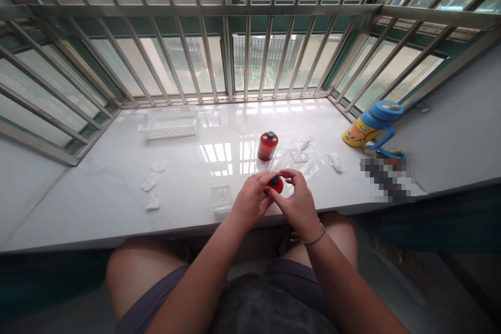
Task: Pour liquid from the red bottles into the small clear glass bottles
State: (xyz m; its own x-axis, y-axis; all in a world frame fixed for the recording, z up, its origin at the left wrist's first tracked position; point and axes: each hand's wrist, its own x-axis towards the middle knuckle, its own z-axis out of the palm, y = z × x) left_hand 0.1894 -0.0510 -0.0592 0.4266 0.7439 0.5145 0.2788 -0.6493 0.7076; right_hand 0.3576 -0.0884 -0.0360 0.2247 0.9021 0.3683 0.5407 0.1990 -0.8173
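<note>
Hands and red bottle at the near edge of the worktop [97, 198]. The red bottle [279, 186], topped by a black cap [274, 180], is enclosed between the two hands. By the left hand [251, 194] its left side appears to be clasped; by the right hand [299, 199] it is flanked on the right, thumb and fingertips being set about the shoulder and cap, though how firmly cannot be told. A second red bottle [267, 147] is seen upright just beyond. From the glossy surface, a stiff, smooth shell may be inferred, liable to slip in damp fingers; the weight should be modest, depending on the contents. The body is best grasped around its sides below the shoulder, the cap being left for fingertips. Most of the held bottle is hidden by the fingers, so that its base, its fill and any contact with the worktop cannot be established. The clear stand [300, 151] and the clear box [221, 197] are poorly distinguished against the white surface, and an object at the right is masked by a pixelated patch [387, 180].
</note>
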